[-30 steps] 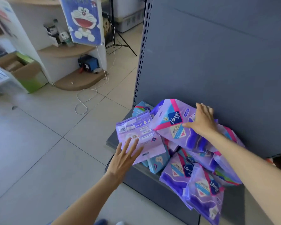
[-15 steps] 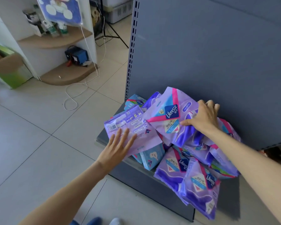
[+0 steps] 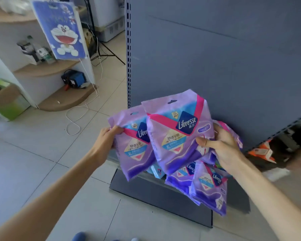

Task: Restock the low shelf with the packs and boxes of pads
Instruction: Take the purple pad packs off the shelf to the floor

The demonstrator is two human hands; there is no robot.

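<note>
- My left hand (image 3: pixel 109 138) pinches the top-left edge of a glossy purple plastic pack of pads (image 3: pixel 134 153), thumb on its face, fingers hidden behind.
- My right hand (image 3: pixel 222 146) grips a second purple pack (image 3: pixel 177 136) by its right edge, thumb across the front; both hang above the dark grey metal low shelf (image 3: pixel 156 193).
- A loose heap of purple packs (image 3: pixel 208 185) lies below, some overhanging the near edge.
- I'd stand these two upright against the grey back panel (image 3: pixel 215 66), far left, clear of the overhang.
</note>
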